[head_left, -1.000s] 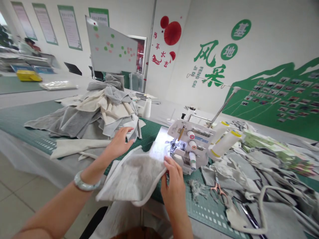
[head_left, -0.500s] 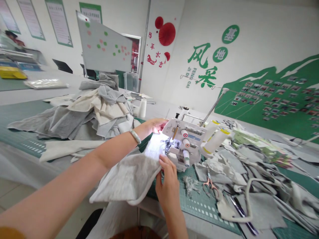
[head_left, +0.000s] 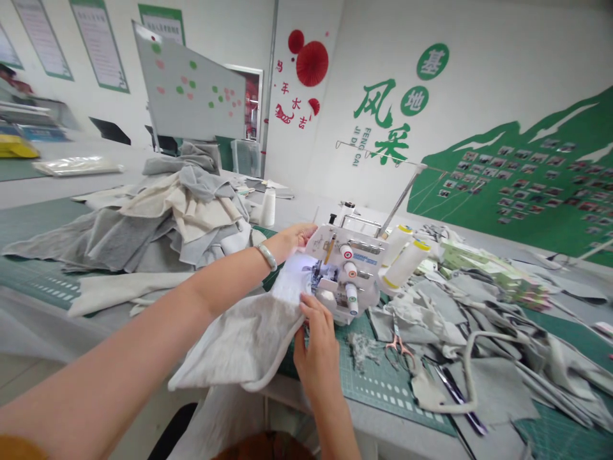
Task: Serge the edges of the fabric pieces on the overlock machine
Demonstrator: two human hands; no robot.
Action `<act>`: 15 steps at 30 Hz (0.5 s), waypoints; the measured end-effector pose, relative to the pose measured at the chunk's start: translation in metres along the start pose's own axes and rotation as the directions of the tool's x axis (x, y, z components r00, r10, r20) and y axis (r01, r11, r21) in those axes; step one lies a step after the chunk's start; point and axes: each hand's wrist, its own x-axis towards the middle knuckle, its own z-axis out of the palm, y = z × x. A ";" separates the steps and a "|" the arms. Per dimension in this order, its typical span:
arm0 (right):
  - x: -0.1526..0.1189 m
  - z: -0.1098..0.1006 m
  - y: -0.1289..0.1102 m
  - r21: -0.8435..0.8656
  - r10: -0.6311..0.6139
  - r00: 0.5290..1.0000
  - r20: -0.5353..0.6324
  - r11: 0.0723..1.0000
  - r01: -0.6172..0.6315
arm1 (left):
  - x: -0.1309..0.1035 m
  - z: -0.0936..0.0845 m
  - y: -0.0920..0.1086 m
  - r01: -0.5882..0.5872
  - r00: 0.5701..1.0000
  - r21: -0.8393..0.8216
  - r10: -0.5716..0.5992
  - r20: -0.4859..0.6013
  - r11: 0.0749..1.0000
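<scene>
A light grey piece of fabric (head_left: 239, 335) lies across the bed of a white overlock sewing machine (head_left: 368, 246), its near part hanging over the table edge. The machine's lamp lights the cloth beside the presser foot (head_left: 317, 273). My right hand (head_left: 317, 338) pinches the fabric's right edge just in front of the foot, thumb below and fingers on top. Behind the foot, my left hand (head_left: 297, 237), with a pale bangle (head_left: 267, 257) at its wrist, has its fingers closed at the far end of the fabric; the machine head partly hides them.
Left of the machine rises a heap of grey and cream cloth (head_left: 182, 204), with a thread cone (head_left: 269, 207) nearby. On the right lie scissors (head_left: 397, 345), purple-handled tweezers (head_left: 460, 399), a lint clump (head_left: 363, 351) and fabric scraps (head_left: 498, 383) on a green cutting mat (head_left: 383, 390).
The view has turned slightly right, so everything sits a little farther left. Both hands keep hold of the fabric, the right hand's place by the foot nearly the same.
</scene>
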 end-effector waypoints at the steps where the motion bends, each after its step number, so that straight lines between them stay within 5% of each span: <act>1: 0.000 0.000 0.000 -0.001 0.001 1.000 0.001 1.000 -0.001 | -0.003 0.001 0.001 0.007 1.000 -0.001 -0.007 0.006 1.000; 8: 0.001 0.000 -0.001 -0.026 0.000 1.000 -0.006 1.000 0.000 | 0.003 0.007 0.006 0.056 0.998 0.019 -0.056 0.029 0.998; 15: 0.001 0.000 -0.001 -0.013 0.018 1.000 0.004 1.000 -0.018 | 0.000 -0.004 -0.004 -0.030 0.999 0.048 0.029 0.030 0.998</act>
